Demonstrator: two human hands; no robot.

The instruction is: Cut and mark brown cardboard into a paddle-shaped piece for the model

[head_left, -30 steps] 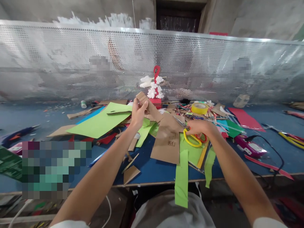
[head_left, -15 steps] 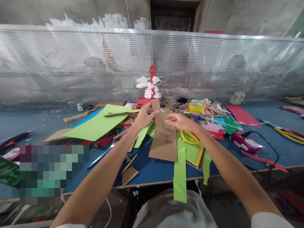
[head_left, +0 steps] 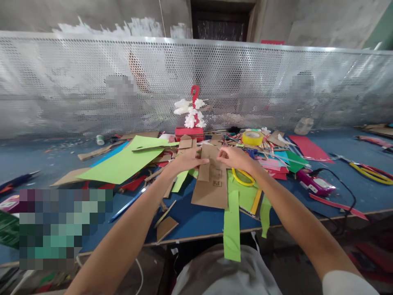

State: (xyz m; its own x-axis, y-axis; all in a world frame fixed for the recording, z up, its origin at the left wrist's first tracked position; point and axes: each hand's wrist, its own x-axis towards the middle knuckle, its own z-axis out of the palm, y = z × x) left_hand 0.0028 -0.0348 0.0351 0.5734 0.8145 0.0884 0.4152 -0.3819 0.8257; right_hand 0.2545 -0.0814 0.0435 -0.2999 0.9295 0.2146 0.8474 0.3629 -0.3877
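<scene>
Counted: one cardboard strip (head_left: pixel 203 173), one cardboard sheet (head_left: pixel 210 196) beneath it on the desk (head_left: pixel 196 223), one tape roll (head_left: pixel 252 141). Strip's long axis runs away from wearer, roughly along sheet. Left hand (head_left: pixel 190 160) grasps strip, thumb across it; right hand (head_left: pixel 236 158) curled at sheet's right edge, grip cannot be told.

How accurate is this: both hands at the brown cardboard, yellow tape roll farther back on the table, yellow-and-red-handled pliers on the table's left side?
One error: the yellow-and-red-handled pliers lie on the table's right side, as the head view shows. The rest holds: left hand and right hand at the brown cardboard, yellow tape roll farther back.
</scene>
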